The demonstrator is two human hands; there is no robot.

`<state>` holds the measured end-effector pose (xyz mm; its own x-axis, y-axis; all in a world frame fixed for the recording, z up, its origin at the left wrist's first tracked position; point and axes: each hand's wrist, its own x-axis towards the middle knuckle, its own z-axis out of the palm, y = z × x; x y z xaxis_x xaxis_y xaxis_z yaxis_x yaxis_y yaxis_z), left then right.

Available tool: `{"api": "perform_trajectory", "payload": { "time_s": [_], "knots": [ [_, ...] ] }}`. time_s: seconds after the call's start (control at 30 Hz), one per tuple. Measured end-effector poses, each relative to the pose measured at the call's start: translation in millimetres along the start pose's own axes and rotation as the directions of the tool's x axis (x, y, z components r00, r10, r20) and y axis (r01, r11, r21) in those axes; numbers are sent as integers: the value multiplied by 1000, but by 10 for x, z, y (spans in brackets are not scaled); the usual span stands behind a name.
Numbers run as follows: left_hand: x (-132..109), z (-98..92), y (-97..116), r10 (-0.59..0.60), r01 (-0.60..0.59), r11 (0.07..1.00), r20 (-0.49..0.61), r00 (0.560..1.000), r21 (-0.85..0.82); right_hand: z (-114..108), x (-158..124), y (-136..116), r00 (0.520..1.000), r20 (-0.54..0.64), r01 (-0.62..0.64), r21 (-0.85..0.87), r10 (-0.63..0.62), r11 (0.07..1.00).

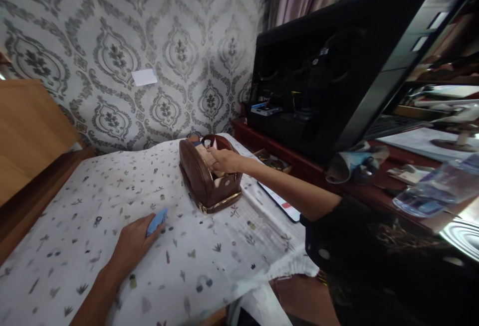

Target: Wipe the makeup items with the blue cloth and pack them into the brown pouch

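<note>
A brown toiletry bag (209, 179) with gold zips stands unzipped on the white patterned cloth (179, 276). My right hand (223, 161) is inside its opening, fingers bent down among the contents; the fingertips are partly hidden, and what they grip cannot be made out. A small white-capped item (207, 143) and other pale items show at the bag's far end. To the left and nearer, my left hand (136, 236) rests low over the cloth. It is closed on a small light-blue object (156, 222), which sticks out by the thumb; its exact kind is unclear.
Right of the bag lies a phone or tablet (280, 202) with a lit screen. A large black monitor (318, 77) stands on a red-brown desk (299, 161). Clear plastic bottle (437, 186) lies there too. A wooden panel (33, 131) borders the left side.
</note>
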<state>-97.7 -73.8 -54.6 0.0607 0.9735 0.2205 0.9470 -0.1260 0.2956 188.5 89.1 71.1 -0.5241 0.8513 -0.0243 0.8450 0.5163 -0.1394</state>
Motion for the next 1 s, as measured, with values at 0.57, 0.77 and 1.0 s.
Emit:
{"api": "perform_trajectory", "payload": {
  "time_s": [0.57,0.77,1.0],
  "knots": [
    [-18,15,-4,-56,56,998,19,998,-4,32,-129,-29,973,-226,-66,-43,55,997],
    [-7,48,-52,-52,52,999,7,999,7,-94,-184,214,916,-375,-144,29,144,989],
    [-3,81,-74,-68,68,997,-15,998,23,25,49,401,849,-466,-120,291,251,949]
  ]
}}
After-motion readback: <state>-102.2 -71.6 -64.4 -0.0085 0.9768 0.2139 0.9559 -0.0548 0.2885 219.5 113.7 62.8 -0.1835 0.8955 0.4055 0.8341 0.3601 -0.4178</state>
